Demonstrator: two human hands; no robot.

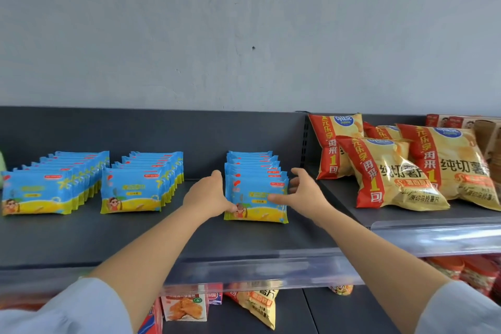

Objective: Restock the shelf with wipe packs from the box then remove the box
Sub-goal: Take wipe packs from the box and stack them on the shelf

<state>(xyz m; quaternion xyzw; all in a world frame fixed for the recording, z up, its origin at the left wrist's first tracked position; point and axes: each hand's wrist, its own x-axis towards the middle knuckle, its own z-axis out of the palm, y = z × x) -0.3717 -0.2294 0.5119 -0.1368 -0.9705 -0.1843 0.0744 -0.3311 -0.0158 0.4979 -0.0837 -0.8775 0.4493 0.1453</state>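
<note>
fingers (217,177) of the left hand (208,196) lie together along the left side of the rightmost row of wipe packs (252,164), thumb pressing the front pack (256,213). the right hand (301,192) is spread wide, thumb touching that pack's face, fingers curved just beside the row's right edge. two fuller rows (135,187) stand further left on the dark shelf (108,233); potato chip bags (393,182) lie right.
</note>
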